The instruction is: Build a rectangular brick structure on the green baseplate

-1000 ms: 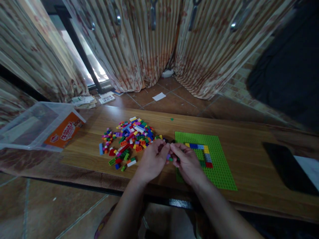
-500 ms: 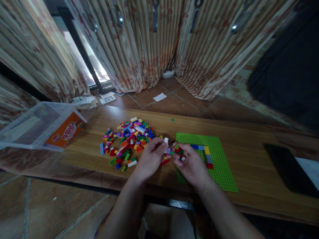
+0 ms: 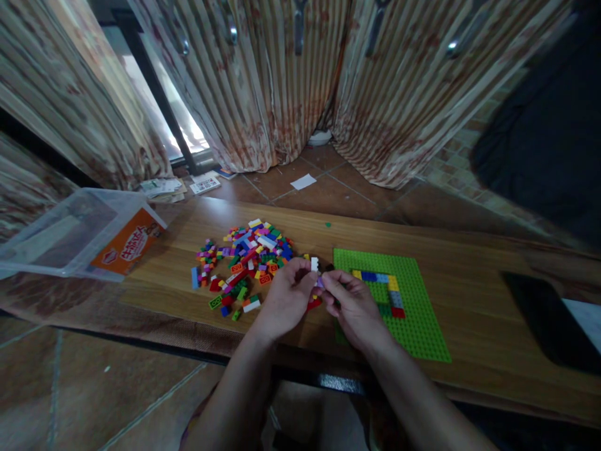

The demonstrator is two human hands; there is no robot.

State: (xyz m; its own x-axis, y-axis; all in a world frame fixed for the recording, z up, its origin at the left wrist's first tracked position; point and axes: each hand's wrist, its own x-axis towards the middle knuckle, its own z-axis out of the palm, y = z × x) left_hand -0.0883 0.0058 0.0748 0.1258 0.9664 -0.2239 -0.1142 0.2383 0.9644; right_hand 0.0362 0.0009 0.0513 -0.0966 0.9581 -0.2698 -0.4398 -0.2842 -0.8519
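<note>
My left hand (image 3: pixel 287 297) and my right hand (image 3: pixel 353 307) meet over the wooden table, at the left edge of a green baseplate (image 3: pixel 417 313). Both hands are closed in a pinch around small bricks (image 3: pixel 316 273); a white one and a purple one show between the fingertips. A red brick (image 3: pixel 313 304) peeks out beneath the hands. On the baseplate sits a partial frame of bricks (image 3: pixel 387 289) in yellow, blue, grey, red and green. A pile of loose coloured bricks (image 3: pixel 244 260) lies just left of my left hand.
A clear plastic tub (image 3: pixel 70 232) with an orange label lies tipped at the table's left end. A dark flat object (image 3: pixel 549 322) rests at the right. A tiny green brick (image 3: pixel 327 224) sits near the far edge. Curtains and papers on the tiled floor lie beyond.
Half a second ago my right palm was turned up with several small bricks showing in it. It has since closed and come together with the left fingertips again.
</note>
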